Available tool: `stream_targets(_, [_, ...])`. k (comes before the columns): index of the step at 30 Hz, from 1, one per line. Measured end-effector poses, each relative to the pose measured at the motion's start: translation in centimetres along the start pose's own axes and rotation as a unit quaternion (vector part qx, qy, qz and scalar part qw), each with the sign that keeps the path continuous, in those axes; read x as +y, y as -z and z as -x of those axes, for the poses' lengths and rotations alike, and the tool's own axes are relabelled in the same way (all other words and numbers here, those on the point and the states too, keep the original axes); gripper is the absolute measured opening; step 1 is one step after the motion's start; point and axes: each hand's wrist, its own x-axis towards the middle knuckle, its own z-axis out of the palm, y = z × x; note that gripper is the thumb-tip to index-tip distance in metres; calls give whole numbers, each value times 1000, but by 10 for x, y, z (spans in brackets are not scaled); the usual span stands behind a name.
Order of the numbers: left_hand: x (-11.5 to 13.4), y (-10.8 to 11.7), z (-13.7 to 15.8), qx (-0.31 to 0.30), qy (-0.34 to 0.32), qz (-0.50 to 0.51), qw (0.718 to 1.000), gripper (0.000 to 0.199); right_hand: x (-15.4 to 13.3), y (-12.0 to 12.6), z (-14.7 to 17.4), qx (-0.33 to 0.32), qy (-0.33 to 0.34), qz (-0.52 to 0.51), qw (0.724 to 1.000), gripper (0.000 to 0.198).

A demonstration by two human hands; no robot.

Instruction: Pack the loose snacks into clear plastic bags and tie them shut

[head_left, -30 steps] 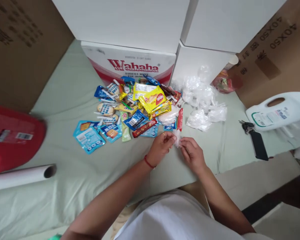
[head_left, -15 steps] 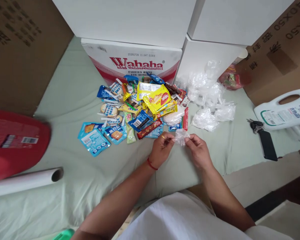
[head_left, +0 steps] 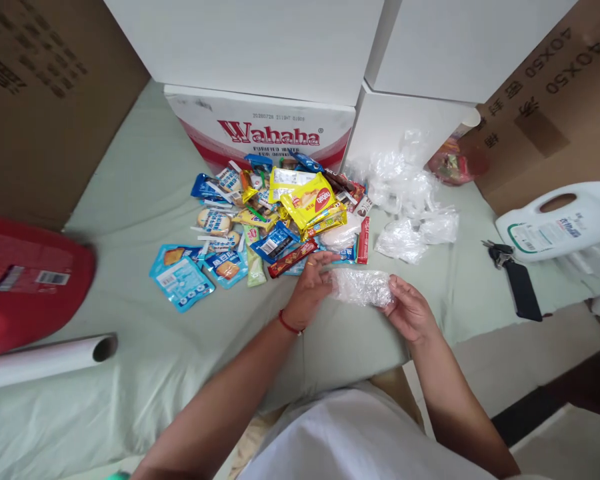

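A crinkled clear plastic bag (head_left: 361, 288) is stretched sideways between my two hands, just above the cloth. My left hand (head_left: 307, 290) has the bag's left end at its thumb and fingers; part of this grip is hidden. At the other end, my right hand (head_left: 411, 310) pinches the bag between thumb and fingers. Just beyond my left hand lies a heap of packaged snacks, with a yellow snack packet (head_left: 307, 200) on top and a dark red bar (head_left: 293, 259) at its near edge. Several crumpled clear bags (head_left: 403, 240) lie right of the heap.
Behind the snacks stands a Wahaha carton (head_left: 270, 110). On the right are a white jug (head_left: 560, 223), keys with a black case (head_left: 524, 290) and a cardboard box (head_left: 535, 100). A red container (head_left: 30, 287) and a white tube (head_left: 45, 360) occupy the left.
The small bunched bag has been spread into a wider strip. My hands have moved apart, the left one to the left and the right one slightly right. The view has shifted a little.
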Motion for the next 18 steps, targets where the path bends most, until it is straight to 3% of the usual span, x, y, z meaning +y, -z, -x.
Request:
stream_targets(3, [-6, 0, 0, 4, 53, -57, 997, 44, 2, 1, 5, -4, 9, 72, 997, 45])
stream_targets(5, [-10, 2, -1, 17, 63, -80, 995, 42, 4, 2, 9, 47, 80, 186, 978, 42])
stream_targets(7, [-12, 2, -2, 31, 51, -86, 995, 44, 6, 1, 14, 101, 210, 314, 920, 47])
stream_targets(9, [-13, 0, -2, 37, 37, -90, 995, 44, 12, -5, 18, 89, 321, 421, 844, 68])
stream_targets(11, [-13, -2, 0, 36, 27, -99, 994, 43, 20, -14, 19, 43, 375, 490, 786, 78])
stream_targets(12, [-13, -2, 1, 34, 25, -105, 994, 42, 23, -19, 18, 34, 389, 506, 769, 68])
stream_targets(14, [-13, -2, 1, 24, 37, -117, 992, 41, 28, -26, 12, 45, 407, 501, 763, 32])
stream_targets(15, [-12, -1, 1, 14, 50, -122, 991, 41, 27, -28, 9, 54, 406, 486, 772, 18])
stream_targets(18, [-5, 4, -1, -35, 86, -132, 987, 40, 15, -24, 2, 62, 334, 399, 852, 14])
